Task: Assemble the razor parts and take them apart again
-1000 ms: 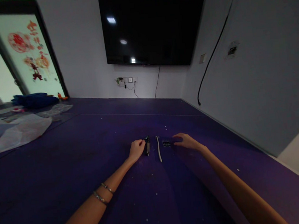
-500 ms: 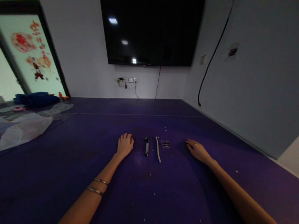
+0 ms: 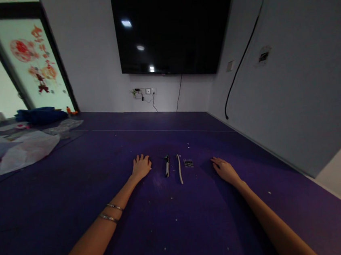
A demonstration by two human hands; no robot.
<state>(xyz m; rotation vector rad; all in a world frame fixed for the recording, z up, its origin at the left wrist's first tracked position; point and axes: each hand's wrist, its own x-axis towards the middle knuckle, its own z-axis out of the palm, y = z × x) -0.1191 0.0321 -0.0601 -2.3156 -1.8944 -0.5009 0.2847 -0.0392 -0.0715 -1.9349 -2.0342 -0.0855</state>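
My left hand [image 3: 141,167] rests palm down on the purple surface [image 3: 133,237], fingers apart and holding nothing. Just to its right lies a slim black and silver tool [image 3: 167,166], perhaps a cutter or stripper; its exact kind is too small to make out. Beside that is a short length of pale cable [image 3: 180,170], lying lengthwise away from me. A small clear packet with dark contents [image 3: 188,163] sits right of the cable. On the far side of these, my right hand [image 3: 224,169] lies flat with its fingers stretched out, empty and apart from the packet.
A large television [image 3: 175,31] hangs on the far wall above sockets [image 3: 147,91]. From the right wall dangles a black cable [image 3: 239,61]. Translucent plastic sheeting [image 3: 35,147] and a dark blue cloth bundle [image 3: 40,115] lie at the left. Small white scraps dot the surface.
The camera view has shifted slightly. My left hand's fingers look a little more spread; my right hand and the items between the hands stay put.
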